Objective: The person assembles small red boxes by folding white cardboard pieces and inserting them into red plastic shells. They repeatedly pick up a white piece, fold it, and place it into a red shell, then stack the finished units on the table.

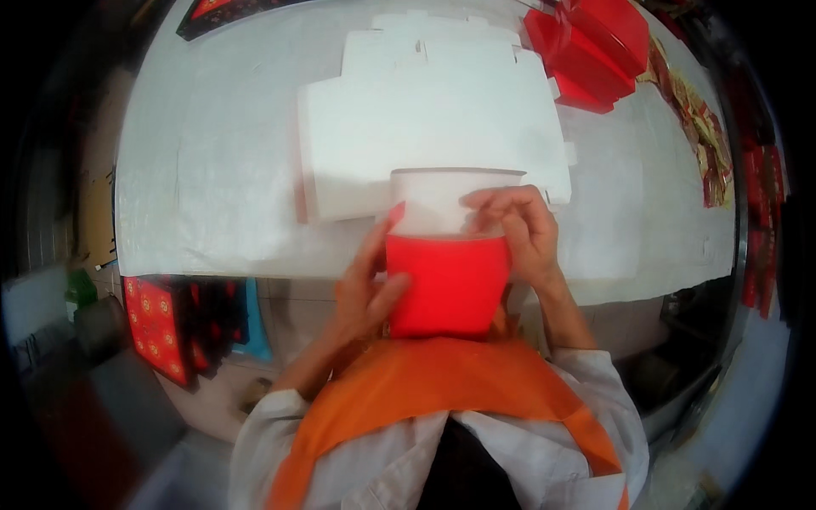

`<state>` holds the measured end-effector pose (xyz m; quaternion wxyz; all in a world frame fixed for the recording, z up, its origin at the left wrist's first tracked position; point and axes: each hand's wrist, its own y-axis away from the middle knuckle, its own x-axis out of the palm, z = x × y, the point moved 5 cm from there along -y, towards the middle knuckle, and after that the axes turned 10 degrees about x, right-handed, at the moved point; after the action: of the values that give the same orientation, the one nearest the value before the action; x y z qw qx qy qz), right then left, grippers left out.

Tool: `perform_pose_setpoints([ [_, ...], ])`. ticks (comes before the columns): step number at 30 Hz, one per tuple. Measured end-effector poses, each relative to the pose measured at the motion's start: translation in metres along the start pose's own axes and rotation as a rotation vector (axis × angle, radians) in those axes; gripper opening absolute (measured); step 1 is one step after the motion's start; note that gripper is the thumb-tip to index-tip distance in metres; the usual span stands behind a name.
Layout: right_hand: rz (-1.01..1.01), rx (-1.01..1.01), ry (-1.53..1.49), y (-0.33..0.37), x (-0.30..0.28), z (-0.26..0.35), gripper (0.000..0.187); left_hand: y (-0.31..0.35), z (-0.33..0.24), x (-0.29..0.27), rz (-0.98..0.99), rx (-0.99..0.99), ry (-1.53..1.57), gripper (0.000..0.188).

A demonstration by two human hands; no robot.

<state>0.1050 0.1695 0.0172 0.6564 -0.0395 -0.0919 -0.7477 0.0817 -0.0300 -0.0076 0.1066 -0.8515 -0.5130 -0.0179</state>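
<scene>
Head view: left grip [361, 293] clasps the left side of a red carton [449, 285], which lies between both grips, long axis running away from the body. Right grip [529, 231], fingers curled, is nearer its white inner panel [429, 202]; contact unclear.

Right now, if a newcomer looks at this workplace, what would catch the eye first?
Probably the bright red carton, near the centre before the orange apron, with the left hand at its left side and the right hand by its open top. Beyond it, white cardboard lies on the table, and red cartons sit at upper right.
</scene>
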Motion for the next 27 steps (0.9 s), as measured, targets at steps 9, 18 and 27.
perform_pose_setpoints([
  [9,-0.381,-0.363,0.261,0.013,0.001,-0.005,0.004,-0.043,0.005,-0.006,0.027,0.18,-0.243,0.004],
  [18,-0.236,-0.188,-0.27,0.013,0.004,-0.015,0.018,-0.048,-0.012,0.009,-0.107,0.274,0.019,0.03],
  [27,-0.21,0.002,-0.036,0.01,0.002,-0.001,0.01,-0.056,-0.019,0.01,0.003,0.06,-0.223,0.012],
])
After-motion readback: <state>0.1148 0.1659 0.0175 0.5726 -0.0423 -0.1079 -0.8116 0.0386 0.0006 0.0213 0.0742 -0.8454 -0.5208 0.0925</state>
